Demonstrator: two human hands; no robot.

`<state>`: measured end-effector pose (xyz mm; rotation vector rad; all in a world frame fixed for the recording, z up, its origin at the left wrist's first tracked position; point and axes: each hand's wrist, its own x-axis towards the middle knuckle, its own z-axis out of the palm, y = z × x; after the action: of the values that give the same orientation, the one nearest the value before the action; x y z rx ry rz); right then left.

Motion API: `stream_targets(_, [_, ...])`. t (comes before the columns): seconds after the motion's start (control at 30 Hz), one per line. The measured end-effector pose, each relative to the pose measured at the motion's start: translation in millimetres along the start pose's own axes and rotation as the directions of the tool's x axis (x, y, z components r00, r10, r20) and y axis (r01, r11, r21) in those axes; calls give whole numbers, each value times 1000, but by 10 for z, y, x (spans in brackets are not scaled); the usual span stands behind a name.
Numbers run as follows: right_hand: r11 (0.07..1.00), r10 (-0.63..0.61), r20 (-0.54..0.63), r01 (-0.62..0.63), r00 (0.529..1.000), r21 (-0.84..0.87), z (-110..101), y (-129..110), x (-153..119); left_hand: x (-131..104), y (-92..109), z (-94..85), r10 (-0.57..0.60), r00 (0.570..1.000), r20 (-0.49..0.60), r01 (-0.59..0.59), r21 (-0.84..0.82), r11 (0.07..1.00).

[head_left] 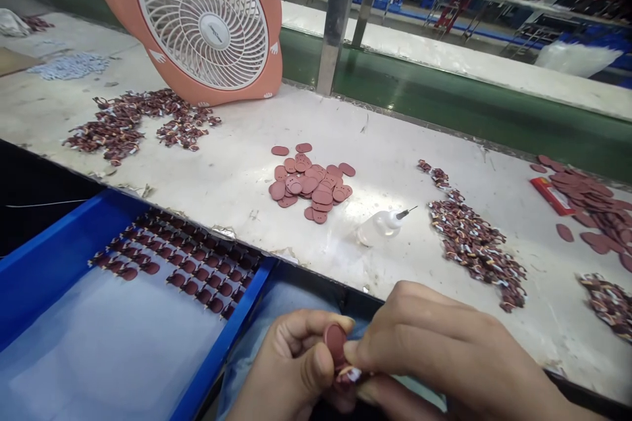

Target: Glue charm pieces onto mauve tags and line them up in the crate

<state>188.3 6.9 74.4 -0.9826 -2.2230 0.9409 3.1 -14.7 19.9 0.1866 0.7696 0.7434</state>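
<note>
White table [395, 145]: disc pile [316, 187] at middle; bottle [380, 229] beside it, needle tip pointing right; dark knot heap [474, 250] further right. Peach fan [274, 20] stands toward the back, metal post [336, 20] to its right. Blue tray [49, 240], rows of pieces inside, sits left of the hands. Hands work at the table's near edge, between tray wall and tabletop, above the lap. Left hand [296, 365] pinches an oval disc [336, 340]; right hand [434, 342] grips its lower edge, beside a small knot [348, 376]. Fingers partly hide disc and knot; whether they're joined, can't tell. Rightmost heaps run out of view.
</note>
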Motion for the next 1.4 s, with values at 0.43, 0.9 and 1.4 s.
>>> stream_targets(0.43, [998, 13, -124, -4, 992, 70, 153, 49, 48, 95, 50, -190, 14, 983, 181, 0, -77, 997])
stream_targets(0.9, [942, -214, -420, 72, 882, -327, 650, 201, 205, 116, 84, -356, 434, 863, -258, -415, 129, 901])
stream_targets(1.4, [848, -392, -362, 180, 846, -498, 1075, 225, 391, 60, 375, -1102, 626, 542, -561, -360, 518, 776])
